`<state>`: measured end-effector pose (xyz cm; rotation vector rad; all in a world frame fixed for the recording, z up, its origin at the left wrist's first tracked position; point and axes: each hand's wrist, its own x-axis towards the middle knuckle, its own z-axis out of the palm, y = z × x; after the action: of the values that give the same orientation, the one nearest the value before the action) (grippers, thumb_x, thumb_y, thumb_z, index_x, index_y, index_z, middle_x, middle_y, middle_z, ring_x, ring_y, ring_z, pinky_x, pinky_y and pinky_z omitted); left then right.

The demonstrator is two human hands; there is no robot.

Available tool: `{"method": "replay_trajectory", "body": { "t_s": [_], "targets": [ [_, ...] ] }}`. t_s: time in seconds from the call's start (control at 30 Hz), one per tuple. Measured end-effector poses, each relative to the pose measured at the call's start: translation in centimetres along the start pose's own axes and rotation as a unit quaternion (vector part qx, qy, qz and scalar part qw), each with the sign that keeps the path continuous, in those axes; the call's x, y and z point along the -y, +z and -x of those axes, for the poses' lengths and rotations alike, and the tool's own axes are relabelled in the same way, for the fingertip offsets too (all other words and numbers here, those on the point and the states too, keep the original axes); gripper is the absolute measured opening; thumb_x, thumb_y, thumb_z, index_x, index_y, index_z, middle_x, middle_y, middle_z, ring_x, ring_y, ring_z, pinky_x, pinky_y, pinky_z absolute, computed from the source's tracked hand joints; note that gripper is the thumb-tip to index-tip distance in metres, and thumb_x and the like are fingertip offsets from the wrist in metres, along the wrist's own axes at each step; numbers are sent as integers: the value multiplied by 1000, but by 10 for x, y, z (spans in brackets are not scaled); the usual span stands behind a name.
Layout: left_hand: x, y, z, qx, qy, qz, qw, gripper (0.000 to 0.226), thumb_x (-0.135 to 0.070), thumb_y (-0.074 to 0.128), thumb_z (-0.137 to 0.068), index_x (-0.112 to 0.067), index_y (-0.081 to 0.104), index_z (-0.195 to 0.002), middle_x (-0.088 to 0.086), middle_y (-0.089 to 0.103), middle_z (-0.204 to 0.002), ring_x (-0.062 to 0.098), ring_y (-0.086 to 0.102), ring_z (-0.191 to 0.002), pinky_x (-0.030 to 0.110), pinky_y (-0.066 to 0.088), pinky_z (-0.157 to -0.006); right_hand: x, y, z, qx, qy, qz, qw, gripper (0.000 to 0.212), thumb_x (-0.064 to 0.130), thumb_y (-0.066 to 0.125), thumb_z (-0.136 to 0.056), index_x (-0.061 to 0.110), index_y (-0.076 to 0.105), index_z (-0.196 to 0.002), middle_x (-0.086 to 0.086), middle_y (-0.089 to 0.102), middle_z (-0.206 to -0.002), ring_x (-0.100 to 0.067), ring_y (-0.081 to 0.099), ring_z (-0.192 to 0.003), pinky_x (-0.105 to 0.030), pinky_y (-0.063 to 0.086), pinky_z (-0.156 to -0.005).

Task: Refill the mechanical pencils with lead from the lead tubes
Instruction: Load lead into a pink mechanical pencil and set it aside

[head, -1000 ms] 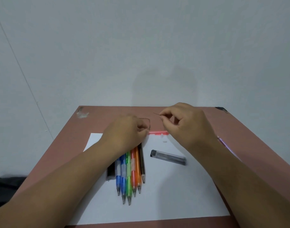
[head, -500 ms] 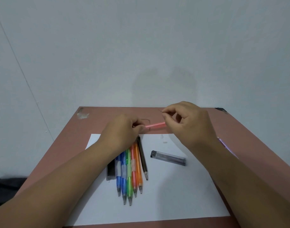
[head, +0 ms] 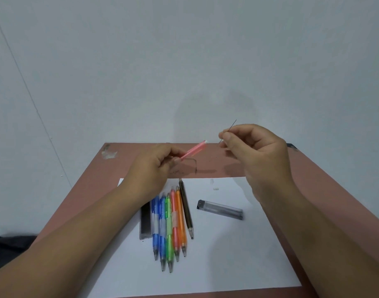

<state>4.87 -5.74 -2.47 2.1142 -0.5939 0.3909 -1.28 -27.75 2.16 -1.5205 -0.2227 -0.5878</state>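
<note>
reddish-brown desk [head: 313, 181] against pale wall | white paper sheet [head: 216, 254]: six pencils, two lead tubes | left hand [head: 154, 166] grips pink translucent pencil [head: 194, 150] above sheet's far edge | right hand [head: 255, 147] pinches thin lead [head: 231, 128]

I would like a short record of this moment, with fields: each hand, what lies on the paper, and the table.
left hand: holds the pink pencil, raised and tilted, its white end towards the other hand
right hand: pinches a thin lead
gap: lead and pencil are apart
paper: a row of coloured pencils, a clear lead tube, a dark tube
table: reddish brown
</note>
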Motion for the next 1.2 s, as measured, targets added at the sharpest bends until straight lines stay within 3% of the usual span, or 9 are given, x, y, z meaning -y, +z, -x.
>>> {"method": "replay_trajectory", "body": {
  "t_s": [0.2,0.33,0.5,0.6,0.77,0.9,1.03,1.2],
  "targets": [
    [4,3,0,17,32,15,999,44,-16,60,-99,-59,62,-95,-21,64,-98,2,59,-94,22,48,-78,3,10,9,78,25,-109,991,5,6,67,-96,8,70,-99,-16,78,-94,-31,77,-88,-30,61,-75],
    [6,3,0,12,56,0,998,31,-13,59,-99,-44,63,-104,-16,66,-96,7,61,-94,29,53,-80,7,14,14,121,7,-128,984,8,16,67,-93,12,68,-99,-17,78,-92,-31,78,-86,-30,62,-74],
    [5,2,1,12,49,9,999,32,-12,58,-99,-43,64,-105,-19,67,-97,4,62,-97,26,53,-83,6,15,16,159,-70,-98,980,7,14,64,-97,12,67,-103,-17,77,-96,-35,76,-93,-41,61,-86],
    [5,1,1,11,70,8,997,30,-6,57,-99,-32,70,-108,-15,70,-102,5,63,-100,26,53,-85,4,14,16,168,-105,-49,979,9,11,64,-98,14,69,-105,-16,76,-100,-34,75,-97,-48,61,-88],
    [3,0,0,3,87,3,996,29,-3,59,-98,-26,71,-111,-10,71,-103,8,64,-100,27,54,-85,3,15,16,181,-122,-34,975,10,11,64,-97,9,69,-106,-15,76,-102,-32,74,-99,-37,60,-85],
    [1,-1,1,1,94,-7,996,29,-2,61,-97,-26,72,-109,-11,70,-101,5,63,-98,13,50,-81,1,15,15,189,-132,-23,973,10,10,64,-98,11,70,-106,-14,75,-103,-33,73,-101,-38,60,-86],
    [0,-1,1,-3,100,-12,995,29,-2,62,-97,-27,72,-109,-13,70,-99,3,63,-98,9,48,-81,0,15,15,192,-132,-33,972,9,10,65,-97,12,70,-105,-12,76,-103,-32,73,-101,-35,58,-86],
    [5,-1,-1,9,94,7,995,29,-8,61,-98,-33,70,-110,-11,70,-101,11,65,-98,35,56,-85,-2,16,15,185,-134,-26,973,10,10,66,-95,7,71,-104,-11,76,-101,-31,73,-99,-37,59,-87]
  ]
}}
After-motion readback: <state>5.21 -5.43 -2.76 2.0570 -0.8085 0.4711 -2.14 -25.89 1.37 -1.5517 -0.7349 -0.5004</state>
